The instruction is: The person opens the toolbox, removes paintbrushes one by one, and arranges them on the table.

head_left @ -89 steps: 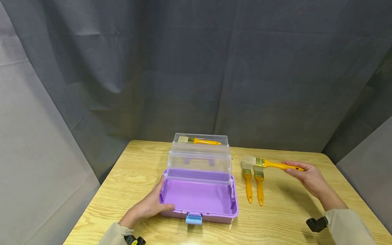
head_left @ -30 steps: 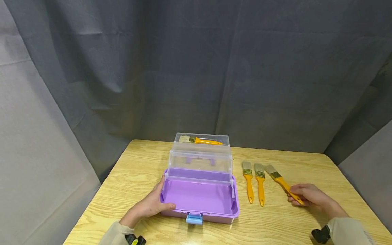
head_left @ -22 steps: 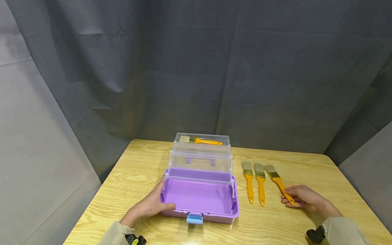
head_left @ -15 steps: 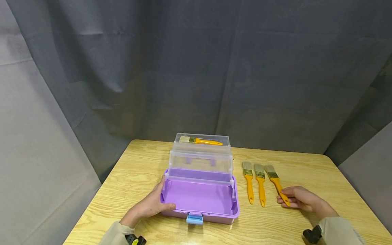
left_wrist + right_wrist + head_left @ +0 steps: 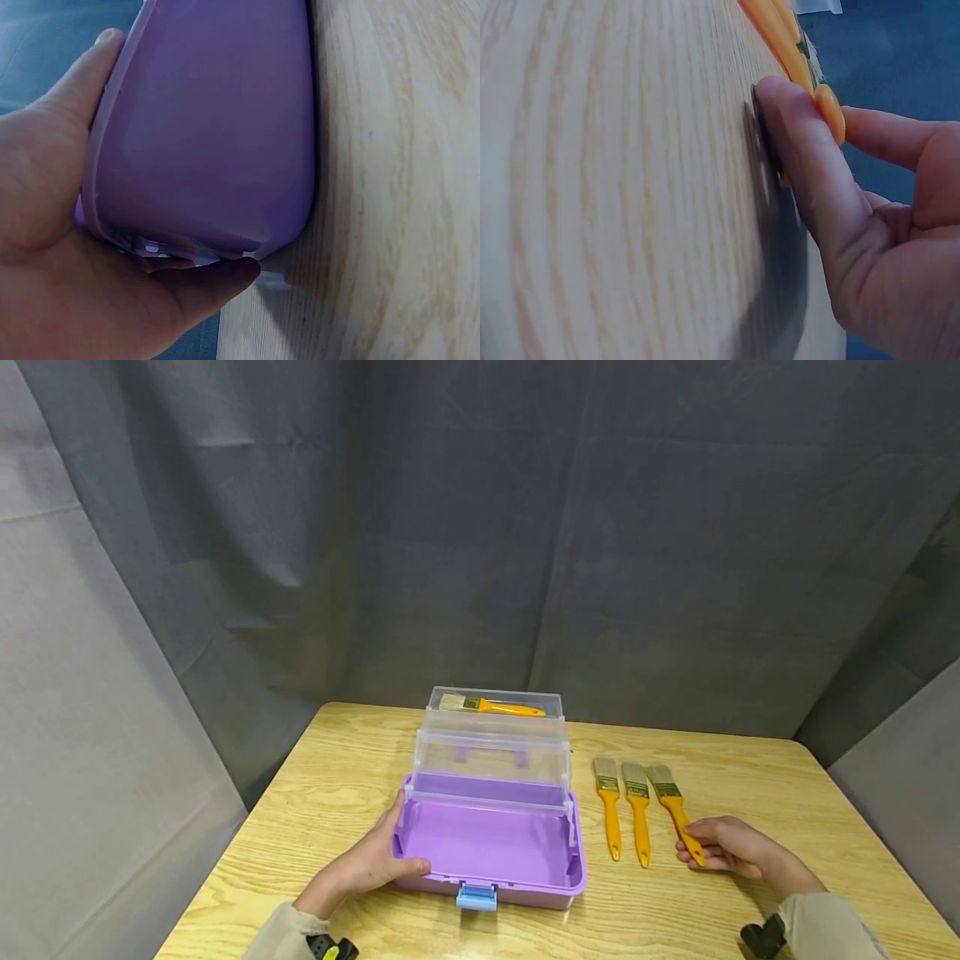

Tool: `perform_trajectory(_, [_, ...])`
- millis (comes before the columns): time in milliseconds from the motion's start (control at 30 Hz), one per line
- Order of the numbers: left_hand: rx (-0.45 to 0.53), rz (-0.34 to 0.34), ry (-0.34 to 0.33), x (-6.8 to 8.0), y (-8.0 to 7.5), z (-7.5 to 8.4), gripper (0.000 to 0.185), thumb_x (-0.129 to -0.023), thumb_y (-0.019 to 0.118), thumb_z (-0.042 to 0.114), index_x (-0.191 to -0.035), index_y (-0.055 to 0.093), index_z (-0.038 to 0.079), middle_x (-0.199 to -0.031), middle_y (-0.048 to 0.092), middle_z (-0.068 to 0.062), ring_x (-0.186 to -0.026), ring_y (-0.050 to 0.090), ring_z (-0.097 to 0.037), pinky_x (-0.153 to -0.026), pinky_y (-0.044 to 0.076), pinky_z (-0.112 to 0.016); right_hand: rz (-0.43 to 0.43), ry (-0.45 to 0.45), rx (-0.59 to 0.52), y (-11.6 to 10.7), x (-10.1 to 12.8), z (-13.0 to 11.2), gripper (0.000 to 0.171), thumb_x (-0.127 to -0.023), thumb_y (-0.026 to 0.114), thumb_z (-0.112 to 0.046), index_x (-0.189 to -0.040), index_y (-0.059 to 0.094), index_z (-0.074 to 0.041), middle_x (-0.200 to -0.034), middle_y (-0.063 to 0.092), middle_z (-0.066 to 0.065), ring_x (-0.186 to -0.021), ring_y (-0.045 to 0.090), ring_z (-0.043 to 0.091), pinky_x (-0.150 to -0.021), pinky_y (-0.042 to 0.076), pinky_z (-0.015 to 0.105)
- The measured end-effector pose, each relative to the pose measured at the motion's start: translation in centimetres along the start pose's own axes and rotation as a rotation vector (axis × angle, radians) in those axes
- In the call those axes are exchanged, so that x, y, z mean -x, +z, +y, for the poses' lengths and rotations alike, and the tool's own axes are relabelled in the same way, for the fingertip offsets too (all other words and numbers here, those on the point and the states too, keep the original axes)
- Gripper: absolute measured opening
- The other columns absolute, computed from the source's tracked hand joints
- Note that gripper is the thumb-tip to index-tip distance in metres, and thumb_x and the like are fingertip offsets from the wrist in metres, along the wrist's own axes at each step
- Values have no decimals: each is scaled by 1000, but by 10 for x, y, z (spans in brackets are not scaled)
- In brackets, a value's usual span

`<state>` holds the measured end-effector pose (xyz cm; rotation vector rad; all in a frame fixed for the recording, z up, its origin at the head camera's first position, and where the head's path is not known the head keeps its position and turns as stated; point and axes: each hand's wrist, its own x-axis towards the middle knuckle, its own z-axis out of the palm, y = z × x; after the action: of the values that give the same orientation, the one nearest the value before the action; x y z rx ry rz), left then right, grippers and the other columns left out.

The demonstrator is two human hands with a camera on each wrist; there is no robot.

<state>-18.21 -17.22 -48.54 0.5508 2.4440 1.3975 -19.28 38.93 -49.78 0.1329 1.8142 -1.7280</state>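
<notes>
In the head view my right hand (image 5: 731, 846) pinches the handle end of a yellow-handled paintbrush (image 5: 678, 818), whose pale bristles lie toward the far side of the table. The right wrist view shows the thumb and fingers on either side of the orange handle (image 5: 830, 114). Two similar paintbrushes, one in the middle (image 5: 639, 818) and one at the left (image 5: 609, 810), lie beside it in a row. My left hand (image 5: 367, 862) grips the near left corner of a purple toolbox (image 5: 487, 839), thumb at the front rim and fingers along its side.
Clear fold-out trays (image 5: 491, 756) stand raised at the back of the toolbox, and another paintbrush (image 5: 510, 707) lies in the top one. A blue latch (image 5: 476, 897) hangs at the box's front. Dark cloth (image 5: 450, 527) closes off the wooden table's (image 5: 337, 743) far side.
The right hand lowered its paintbrush from above the other two to their right side, then shifted its handle leftward, nearly lining it up with them. The left hand stayed on the toolbox.
</notes>
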Motion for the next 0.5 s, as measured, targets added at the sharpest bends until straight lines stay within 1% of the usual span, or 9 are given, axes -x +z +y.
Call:
perform_trajectory(100, [-1,2,11,0,1,-1,120,-76,79,30,-151,-13,12,-155,-2,-23,-139,8,-44,-108,13,-61,50,-2,70,3,1,-1,32,-100,43,-17,-108,56,11,-90,69,13,-81,69,21,-74,56,31])
perform_trajectory(267, [-3,0,15,0,1,-3,120,-76,80,30,-151,-13,12,-155,-3,-23,-139,9,-44,-108,13,-60,210,19,222,9,3,-2,24,-94,56,-19,-93,61,5,-72,67,7,-62,66,16,-59,56,27])
perform_trajectory(400, [-6,5,37,-1,1,-2,120,-75,80,28,-151,-12,11,-156,-3,-20,-140,7,-41,-109,11,-58,341,63,302,13,5,-1,23,-90,63,-22,-79,63,-1,-60,60,3,-51,62,12,-53,55,27])
perform_trajectory(500, [-9,8,45,-1,1,-2,120,-75,80,27,-151,-11,10,-156,-4,-20,-140,5,-40,-110,11,-57,401,83,347,15,6,-1,25,-89,65,-23,-74,63,-2,-57,58,4,-48,60,11,-51,54,27])
